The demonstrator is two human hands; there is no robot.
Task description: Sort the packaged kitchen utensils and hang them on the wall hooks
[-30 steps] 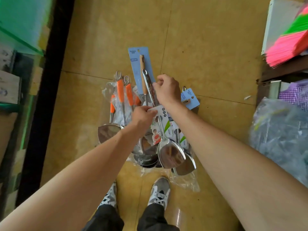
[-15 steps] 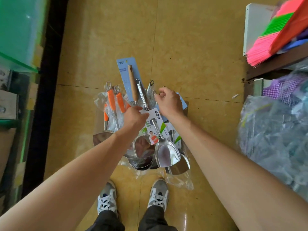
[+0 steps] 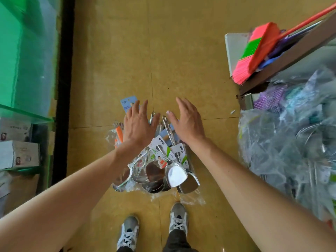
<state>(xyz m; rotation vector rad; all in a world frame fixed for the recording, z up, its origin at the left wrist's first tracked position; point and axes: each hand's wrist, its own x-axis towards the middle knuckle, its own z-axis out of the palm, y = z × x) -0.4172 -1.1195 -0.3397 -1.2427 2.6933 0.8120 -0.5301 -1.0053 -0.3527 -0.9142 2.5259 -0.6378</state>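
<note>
1. My left hand point(image 3: 138, 127) is flat with the fingers fanned out and grips nothing; my right hand point(image 3: 187, 122) is the same, palm down, fingers loose and apart. Both hover above the handle ends of the pile. I cannot tell whether either palm touches it.

2. The packaged kitchen utensils point(image 3: 156, 160) lie on the floor point(image 3: 181, 51) directly beneath and just nearer me than both hands, handles pointing away, bowls and blades towards my shoes point(image 3: 178, 217).

3. Under my left hand sit orange-handled pieces point(image 3: 119, 132) in clear film and a blue backing card point(image 3: 128, 103) poking out past the fingertips. Between the hands a steel handle with a hanging loop point(image 3: 164, 118) shows. Nearer my wrists are white label cards point(image 3: 161, 144) and a polished spatula blade point(image 3: 175, 176).

4. Handling, as I judge it: steel is stiff and fairly weighty at the head end, so a piece lifted by its handle will swing. The film looks slick and loose, and the nested bowls may drag neighbours along.

5. I would take hold at the bare metal handle near the loop, or pinch the stiff card, not the film.

6. No wall hooks are in view, so hanging is not yet begun.
</note>
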